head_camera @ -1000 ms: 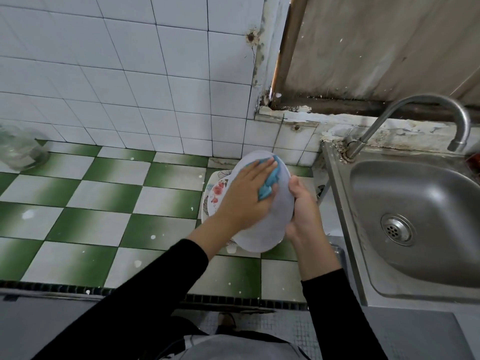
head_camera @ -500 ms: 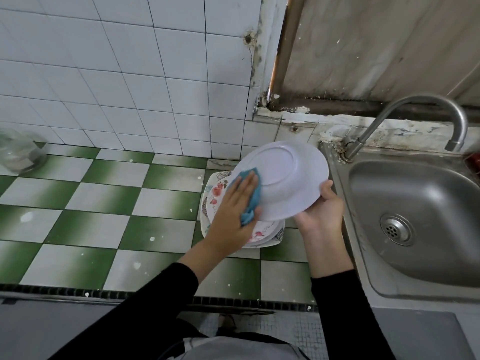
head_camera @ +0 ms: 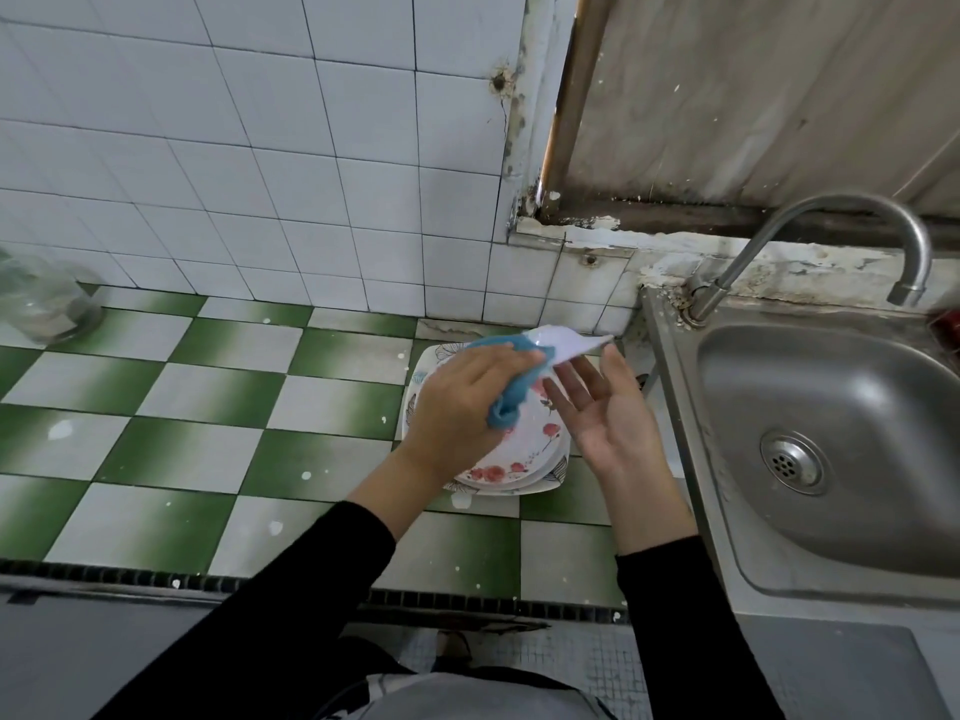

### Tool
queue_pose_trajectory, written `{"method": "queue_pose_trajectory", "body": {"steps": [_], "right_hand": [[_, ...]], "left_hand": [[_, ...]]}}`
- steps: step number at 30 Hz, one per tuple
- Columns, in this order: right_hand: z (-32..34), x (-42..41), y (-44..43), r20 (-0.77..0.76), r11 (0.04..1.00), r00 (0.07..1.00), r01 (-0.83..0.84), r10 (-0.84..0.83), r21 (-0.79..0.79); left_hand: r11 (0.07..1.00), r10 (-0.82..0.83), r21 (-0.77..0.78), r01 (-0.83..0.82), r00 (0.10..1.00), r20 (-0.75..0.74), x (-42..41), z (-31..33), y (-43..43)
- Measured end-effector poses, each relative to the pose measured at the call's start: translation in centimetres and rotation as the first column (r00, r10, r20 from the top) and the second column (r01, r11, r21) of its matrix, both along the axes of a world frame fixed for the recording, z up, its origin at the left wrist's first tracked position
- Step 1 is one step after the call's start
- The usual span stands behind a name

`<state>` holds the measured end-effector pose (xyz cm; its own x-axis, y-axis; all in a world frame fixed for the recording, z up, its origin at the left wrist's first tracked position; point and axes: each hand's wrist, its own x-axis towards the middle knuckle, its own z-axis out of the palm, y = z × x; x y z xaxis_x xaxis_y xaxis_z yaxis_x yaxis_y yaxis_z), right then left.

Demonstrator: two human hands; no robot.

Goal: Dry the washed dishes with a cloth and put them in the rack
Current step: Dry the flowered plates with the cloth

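Observation:
A white plate (head_camera: pixel 563 344) hangs almost edge-on above the counter, blurred by motion. My left hand (head_camera: pixel 462 407) is closed on a bunched blue cloth (head_camera: pixel 511 394) and pinches the plate's near rim through it. My right hand (head_camera: pixel 605 407) is palm up with fingers spread, just under the plate's right edge; I cannot tell if it touches the plate. Below both hands sits a stack of flower-patterned plates (head_camera: pixel 524 454) on the green-and-white tiled counter (head_camera: pixel 208 397). No rack is in view.
A steel sink (head_camera: pixel 831 433) with a curved tap (head_camera: pixel 841 210) lies right of the plates. A clear, plastic-wrapped container (head_camera: pixel 41 298) stands at the far left against the white tiled wall. The counter's front edge runs along the bottom.
The white plate has turned from face-on to nearly edge-on. My right hand has let go of its rim and opened palm up, while my left hand now holds plate and cloth together.

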<state>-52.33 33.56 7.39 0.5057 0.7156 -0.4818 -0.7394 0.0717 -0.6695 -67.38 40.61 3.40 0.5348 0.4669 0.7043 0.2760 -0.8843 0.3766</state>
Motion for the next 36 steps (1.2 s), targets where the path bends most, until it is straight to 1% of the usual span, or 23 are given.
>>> {"method": "queue_pose_trajectory", "body": {"steps": [2,3,5,6,8,10,11,13,14,16,18,19,21,22,23,25,26,27,28,30,31,34,36], "right_hand": [[-0.5,-0.1,-0.5,0.251,0.992,0.967,-0.006,0.038,-0.128],[-1.0,-0.1,-0.8,0.354,0.983,0.933,0.009,0.058,-0.185],[-1.9,-0.1,-1.1,0.462,0.966,0.882,0.028,0.098,-0.258],[-2.3,-0.1,-1.3,0.473,0.965,0.874,0.014,0.115,-0.261],[-2.9,-0.3,-1.4,0.475,0.974,0.867,-0.05,0.153,-0.221],[-3.0,-0.3,-1.4,0.396,0.985,0.909,-0.074,0.13,-0.153],[-3.1,-0.2,-1.3,0.297,0.994,0.951,-0.062,0.085,-0.088],[-3.5,0.0,-1.3,0.062,0.997,0.997,-0.041,0.037,0.065],[-3.5,0.0,-1.4,-0.011,0.993,0.999,-0.048,0.049,0.109],[-3.5,0.0,-1.4,-0.068,0.99,0.995,-0.066,0.075,0.125],[-3.7,0.0,-1.4,-0.071,0.992,0.994,-0.078,0.085,0.1],[-3.6,0.0,-1.4,-0.057,0.993,0.994,-0.084,0.089,0.086],[-3.5,0.1,-1.3,-0.012,0.995,0.996,-0.082,0.083,0.052],[-3.4,0.1,-1.2,0.012,0.996,0.997,-0.083,0.082,0.042],[-3.3,0.2,-1.1,0.035,0.996,0.996,-0.088,0.087,0.032],[-3.1,-0.1,-1.0,0.077,0.994,0.991,-0.109,0.108,0.008],[-3.0,-0.2,-0.9,0.082,0.992,0.989,-0.126,0.125,0.003],[-2.9,-0.5,-0.8,0.078,0.99,0.987,-0.141,0.141,-0.005],[-2.8,-0.8,-0.7,0.069,0.987,0.985,-0.159,0.159,-0.012],[-2.6,-1.4,-0.7,0.067,0.979,0.977,-0.202,0.204,-0.022],[-2.6,-1.9,-0.7,0.075,0.973,0.97,-0.228,0.229,-0.025],[-2.8,-2.7,-0.7,0.09,0.964,0.96,-0.266,0.267,-0.019],[-2.9,-2.7,-0.6,0.098,0.964,0.96,-0.263,0.264,-0.022]], "left_hand": [[0.956,0.152,-0.277,-0.095,0.97,0.189,-0.4,0.7,-0.1],[0.897,0.23,-0.433,-0.089,0.931,0.284,-0.6,1.1,-0.2],[0.711,0.381,-0.702,0.024,0.827,0.414,-1.0,1.5,-0.3],[0.605,0.451,-0.79,0.099,0.776,0.442,-1.2,1.6,-0.1],[0.412,0.551,-0.875,0.253,0.696,0.46,-1.7,1.5,0.4],[0.282,0.615,-0.888,0.363,0.642,0.458,-1.9,1.5,0.8],[0.24,0.64,-0.889,0.39,0.625,0.448,-2.0,1.5,0.9],[0.191,0.673,-0.889,0.416,0.603,0.427,-2.2,1.5,0.8],[0.177,0.68,-0.889,0.422,0.601,0.42,-2.3,1.4,0.8],[0.154,0.668,-0.897,0.415,0.625,0.404,-2.7,1.4,0.9],[0.137,0.656,-0.912,0.387,0.654,0.376,-3.0,1.2,1.2],[0.141,0.667,-0.916,0.376,0.647,0.369,-3.1,1.3,1.3],[0.203,0.726,-0.918,0.34,0.577,0.374,-3.0,1.9,1.2],[0.275,0.741,-0.923,0.268,0.552,0.381,-2.8,2.1,1.2],[0.379,0.718,-0.908,0.177,0.563,0.409,-2.6,2.3,0.9],[0.637,0.522,-0.768,0.074,0.691,0.5,-2.3,2.2,0.4],[0.727,0.402,-0.685,0.042,0.783,0.475,-2.1,1.8,0.3],[0.792,0.315,-0.609,-0.027,0.873,0.371,-1.8,1.0,0.4],[0.843,0.289,-0.516,-0.154,0.938,0.193,-1.3,0.1,0.6],[0.853,0.336,-0.369,-0.369,0.93,-0.152,0.1,-1.4,1.0],[0.84,0.319,-0.371,-0.395,0.914,-0.251,0.9,-1.4,1.0],[0.813,0.176,-0.476,-0.335,0.921,-0.349,3.4,-0.8,1.1],[0.803,0.013,-0.547,-0.237,0.924,-0.381,4.3,0.2,0.8]]}}
